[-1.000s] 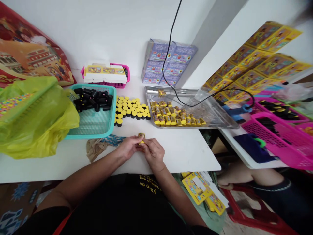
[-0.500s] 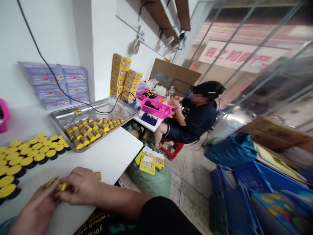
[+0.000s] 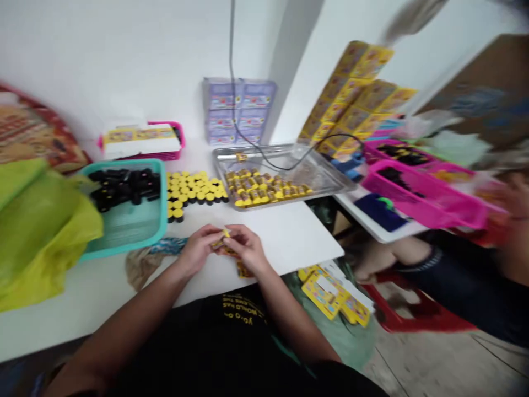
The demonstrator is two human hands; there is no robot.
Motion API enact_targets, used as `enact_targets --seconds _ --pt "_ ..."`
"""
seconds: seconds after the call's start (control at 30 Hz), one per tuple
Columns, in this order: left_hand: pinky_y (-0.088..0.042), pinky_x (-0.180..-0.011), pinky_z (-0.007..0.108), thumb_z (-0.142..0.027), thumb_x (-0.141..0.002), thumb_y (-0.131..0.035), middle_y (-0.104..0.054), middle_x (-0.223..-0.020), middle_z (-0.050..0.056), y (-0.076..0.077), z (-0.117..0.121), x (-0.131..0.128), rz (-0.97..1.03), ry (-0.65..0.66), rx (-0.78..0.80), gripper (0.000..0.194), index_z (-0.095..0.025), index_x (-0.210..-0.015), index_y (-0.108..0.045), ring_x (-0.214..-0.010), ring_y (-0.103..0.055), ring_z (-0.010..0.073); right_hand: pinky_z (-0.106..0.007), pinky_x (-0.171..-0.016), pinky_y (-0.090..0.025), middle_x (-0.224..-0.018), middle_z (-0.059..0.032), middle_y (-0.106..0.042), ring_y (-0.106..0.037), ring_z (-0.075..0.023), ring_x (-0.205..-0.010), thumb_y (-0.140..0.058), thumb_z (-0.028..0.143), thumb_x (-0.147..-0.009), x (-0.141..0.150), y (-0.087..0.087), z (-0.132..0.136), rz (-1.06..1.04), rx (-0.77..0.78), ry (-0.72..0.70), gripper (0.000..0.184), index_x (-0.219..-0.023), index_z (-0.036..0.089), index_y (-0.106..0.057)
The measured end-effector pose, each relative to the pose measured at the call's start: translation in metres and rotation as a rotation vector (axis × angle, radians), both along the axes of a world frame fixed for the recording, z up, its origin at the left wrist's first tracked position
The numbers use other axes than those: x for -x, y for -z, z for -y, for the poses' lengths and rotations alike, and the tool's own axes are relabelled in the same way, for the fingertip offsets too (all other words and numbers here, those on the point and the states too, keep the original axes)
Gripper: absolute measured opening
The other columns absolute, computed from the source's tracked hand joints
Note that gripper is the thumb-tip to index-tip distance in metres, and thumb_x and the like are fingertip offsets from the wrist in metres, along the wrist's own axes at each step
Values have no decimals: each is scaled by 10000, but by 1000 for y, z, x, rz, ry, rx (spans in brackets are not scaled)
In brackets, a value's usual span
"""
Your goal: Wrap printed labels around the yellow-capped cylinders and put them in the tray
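Two bare hands meet near the middle of the frame, fingertips together and pinching a small yellow piece (image 3: 226, 234) between them: the left hand (image 3: 197, 251) grips it from the left, the right hand (image 3: 249, 251) from the right. Fingers hide most of the piece, so its exact form cannot be told. Just below the right hand, a yellow-orange printed slip (image 3: 243, 269) lies at the edge of a white table (image 3: 285, 231). Left of the hands is a crumpled cloth (image 3: 142, 267), beige and blue. Beyond it, left of centre, a teal basket (image 3: 164, 204) holds black pieces (image 3: 132, 187); beside it stand rows of black cylinders with yellow tops (image 3: 192, 187). Above centre, a metal tray (image 3: 326, 171) carries many yellow wrapped pieces (image 3: 264, 188), with purple boxes (image 3: 239, 107) stacked behind. A yellow-green bag (image 3: 37, 231) fills the left edge. At upper right rise stacked yellow boxes (image 3: 355, 82); pink baskets (image 3: 442, 198) sit below them, near a seated co-worker's leg (image 3: 417, 253). Printed yellow cards (image 3: 330, 298) lie at lower right.
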State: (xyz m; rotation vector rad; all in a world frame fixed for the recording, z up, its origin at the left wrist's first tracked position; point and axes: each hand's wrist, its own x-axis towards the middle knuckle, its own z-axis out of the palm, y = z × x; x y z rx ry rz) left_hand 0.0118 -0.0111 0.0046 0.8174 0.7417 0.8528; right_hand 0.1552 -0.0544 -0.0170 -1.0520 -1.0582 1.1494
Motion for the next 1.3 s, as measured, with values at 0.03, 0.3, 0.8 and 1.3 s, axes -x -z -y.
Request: enact_targets --seconds 0.03,0.3,0.8,1.3 --pt "-431 -533 243 -291 -635 -794 -650 -699 23 3 -1 2 8 4 -3 248 -142 -748 -629 -595 -586 126 -316 -678 -562 -793 -1 -681 -656 -149 -662 -764 422 -718 0 -1 -2 7 -3 -22 360 -992 212 -662" --pt "-436 -531 254 -309 -645 -789 -642 -733 20 6 2 6 65 -2 40 288 -157 -744 -565 -595 -589 131 -295 -666 -517 -799 -20 -637 -621 -157 -713 -704 385 -790 0 1 -3 337 -143 46 220 -954 243 -742" --pt "-453 -553 271 -283 -604 -812 -560 -628 -17 10 -2 7 105 -28 130 312 -155 -663 -534 -563 -555 123 -279 -572 -523 -656 16 -644 -601 -136 -574 -745 444 -721 17 5 -2 60 60 25 288 -834 202 -637" --pt "-444 -579 267 -433 -679 -770 -604 -668 29 10 -8 8 150 10 232 347 -134 -746 -607 -610 -578 143 -328 -717 -542 -881 -34 -663 -648 -185 -756 -742 308 -697 20 -1 7 762 -316 280 330 -983 220 -605"
